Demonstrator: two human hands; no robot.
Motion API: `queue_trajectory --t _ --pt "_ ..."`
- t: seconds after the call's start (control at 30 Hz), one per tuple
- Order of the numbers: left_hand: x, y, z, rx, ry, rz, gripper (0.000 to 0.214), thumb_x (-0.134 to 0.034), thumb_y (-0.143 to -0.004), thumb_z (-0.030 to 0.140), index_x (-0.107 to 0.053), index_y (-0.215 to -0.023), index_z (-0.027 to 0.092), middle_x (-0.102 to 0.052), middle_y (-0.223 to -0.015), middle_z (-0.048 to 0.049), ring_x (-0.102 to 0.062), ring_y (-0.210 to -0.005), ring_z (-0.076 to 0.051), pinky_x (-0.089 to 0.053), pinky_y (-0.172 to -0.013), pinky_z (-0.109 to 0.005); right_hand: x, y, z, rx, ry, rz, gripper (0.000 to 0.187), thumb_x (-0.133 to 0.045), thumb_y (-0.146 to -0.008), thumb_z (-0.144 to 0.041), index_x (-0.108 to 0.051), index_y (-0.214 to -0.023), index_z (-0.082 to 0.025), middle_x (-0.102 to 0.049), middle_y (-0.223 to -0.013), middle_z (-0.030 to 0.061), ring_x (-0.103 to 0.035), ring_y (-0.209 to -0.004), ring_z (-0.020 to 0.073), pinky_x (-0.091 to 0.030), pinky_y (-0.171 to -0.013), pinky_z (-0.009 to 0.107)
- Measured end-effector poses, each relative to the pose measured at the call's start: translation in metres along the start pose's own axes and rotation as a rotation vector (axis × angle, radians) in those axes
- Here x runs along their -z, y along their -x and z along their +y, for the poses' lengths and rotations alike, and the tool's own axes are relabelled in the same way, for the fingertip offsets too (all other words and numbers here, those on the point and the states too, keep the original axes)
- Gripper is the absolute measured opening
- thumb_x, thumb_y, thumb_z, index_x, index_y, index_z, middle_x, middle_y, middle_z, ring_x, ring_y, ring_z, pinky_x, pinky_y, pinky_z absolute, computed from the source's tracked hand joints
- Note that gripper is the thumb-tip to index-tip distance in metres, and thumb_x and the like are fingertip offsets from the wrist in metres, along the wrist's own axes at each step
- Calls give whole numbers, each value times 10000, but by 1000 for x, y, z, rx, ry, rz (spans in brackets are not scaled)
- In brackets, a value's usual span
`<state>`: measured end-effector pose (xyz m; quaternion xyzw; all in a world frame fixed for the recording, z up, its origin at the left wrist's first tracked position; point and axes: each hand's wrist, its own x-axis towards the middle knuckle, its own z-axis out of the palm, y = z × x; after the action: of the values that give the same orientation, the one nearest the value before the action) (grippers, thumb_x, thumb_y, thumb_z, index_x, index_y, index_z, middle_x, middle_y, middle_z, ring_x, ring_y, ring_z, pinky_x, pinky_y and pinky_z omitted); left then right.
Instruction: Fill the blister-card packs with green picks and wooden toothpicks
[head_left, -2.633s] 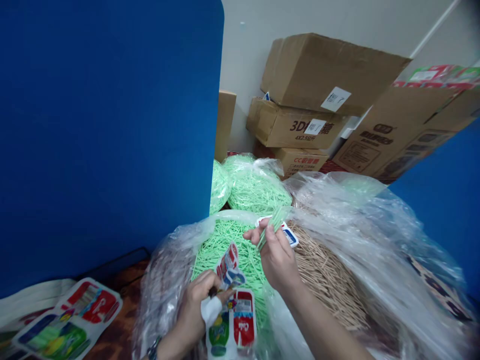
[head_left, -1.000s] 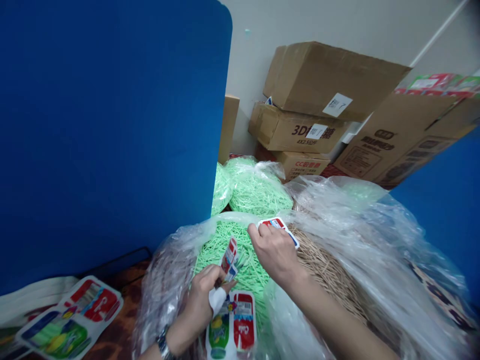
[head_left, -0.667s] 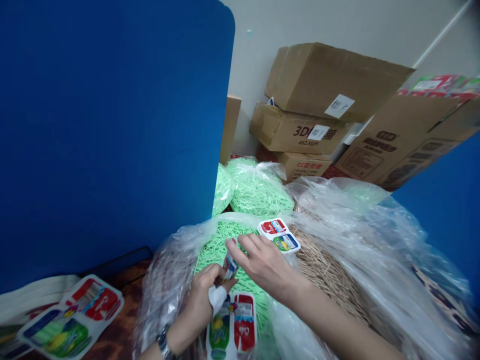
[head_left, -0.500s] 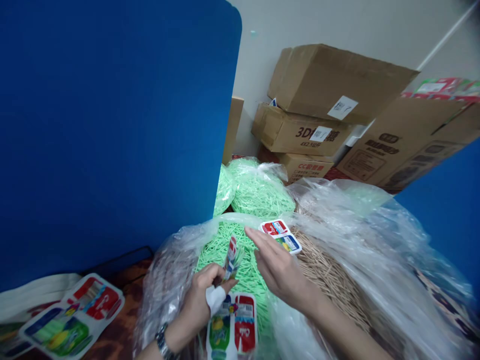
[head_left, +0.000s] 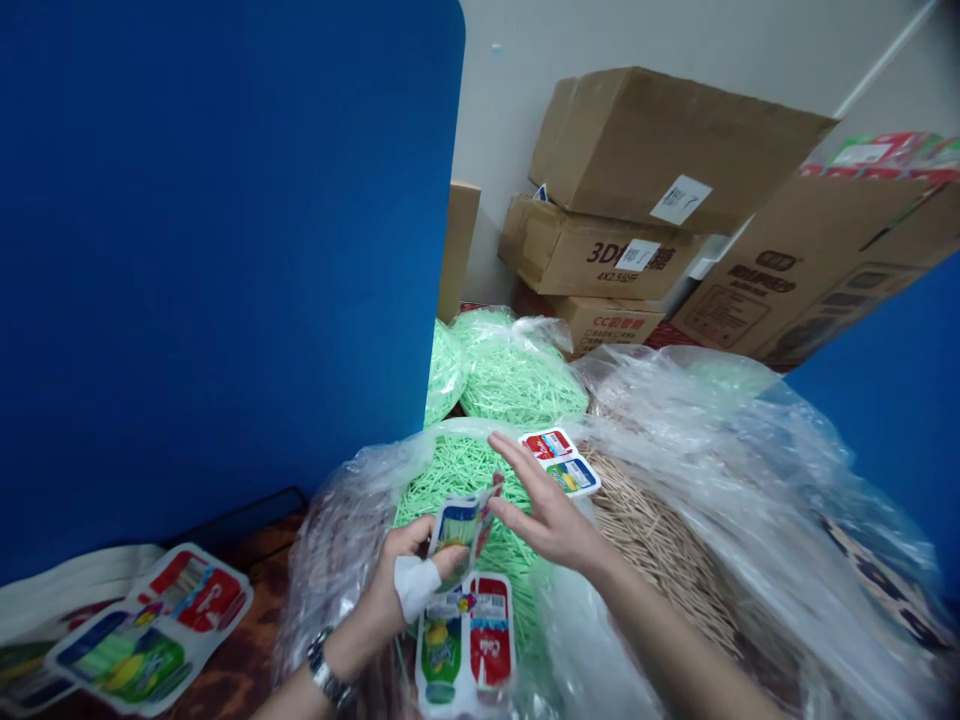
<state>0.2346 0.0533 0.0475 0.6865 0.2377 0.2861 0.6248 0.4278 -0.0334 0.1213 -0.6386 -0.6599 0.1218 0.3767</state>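
Observation:
My left hand (head_left: 409, 570), with white tape or cloth round the thumb side, grips a candy pack (head_left: 454, 522) with a blue-and-green half and a red half, bent along its middle. My right hand (head_left: 547, 515) hovers just right of it, fingers extended and apart; whether a fingertip touches the red edge I cannot tell. Beneath both hands spreads a bag of thin light-green sticks (head_left: 461, 462). A Cola-and-Sprite-printed pack (head_left: 491, 645) lies below my left hand. Another such pack (head_left: 574, 475) rests beyond my right hand, beside thin brown sticks (head_left: 645, 530).
A blue panel (head_left: 225, 250) rises on the left. More printed packs (head_left: 139, 650) lie at lower left. Stacked cardboard boxes (head_left: 660, 150) stand at the back by the wall. Clear plastic (head_left: 750, 450) covers the right side, and tied bags of green sticks (head_left: 517, 375) sit behind.
The pack in my left hand has turned from nearly edge-on to show its blue-and-green face. My right hand's fingers have spread beside it. The view has shifted slightly.

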Motion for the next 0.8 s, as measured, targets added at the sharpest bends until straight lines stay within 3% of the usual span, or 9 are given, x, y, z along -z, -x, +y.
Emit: queue_trajectory --t 0.1,0.2,0.3,0.43,0.53,0.67,0.8 --pt "1 -3 -1 71 169 -32 258 -649 -791 340 -659 -949 137 -707 -837 -71 -644 -731 -200 -515 -655 -298 -9 -4 12 -162 -312 -101 291 -549 -877 -388 -579 -1086 -188 -668 -955 62 -647 -849 183 -539 -711 300" --pt "-1 -5 -3 114 323 -48 393 -740 -719 329 -622 -1047 149 -727 -900 -84 -674 -797 -226 -541 -707 -329 -21 -4 13 -261 -471 -75 217 -574 -861 -397 -577 -868 -180 -615 -693 -14 -589 -603 122 -464 -534 222" --pt "-1 -6 -6 185 387 -19 393 -779 -679 324 -634 -993 137 -741 -865 -85 -689 -735 -219 -555 -674 -327 -28 -4 10 -283 -523 -42 219 -601 -843 -397 -574 -869 -181 -600 -677 -24 -575 -589 114 -441 -530 214" --pt "17 -5 -5 193 179 128 317 -762 -691 344 -683 -896 116 -753 -857 -101 -691 -700 -221 -562 -641 -314 -30 -8 20 -320 -599 61 306 -429 -927 -443 -540 -1079 -201 -635 -877 29 -622 -734 139 -500 -649 267" --pt "42 -5 3 144 -52 255 319 -767 -680 334 -703 -914 128 -759 -876 -95 -696 -740 -240 -565 -664 -317 -35 -8 35 -315 -375 83 275 -409 -936 -396 -566 -1019 -186 -634 -873 37 -615 -754 147 -489 -666 274" --pt "66 -3 12 100 -197 351 307 -755 -686 343 -709 -912 141 -760 -869 -71 -696 -763 -246 -569 -672 -316 -51 -2 47 -137 182 -169 160 -487 -891 -209 -621 -809 -179 -646 -758 7 -598 -719 132 -436 -663 238" --pt "68 0 16 91 -178 375 334 -753 -684 348 -703 -930 129 -757 -898 -85 -698 -783 -256 -572 -692 -335 -72 2 49 -24 607 -319 118 -559 -821 -108 -642 -785 -185 -660 -749 21 -609 -682 147 -413 -569 225"
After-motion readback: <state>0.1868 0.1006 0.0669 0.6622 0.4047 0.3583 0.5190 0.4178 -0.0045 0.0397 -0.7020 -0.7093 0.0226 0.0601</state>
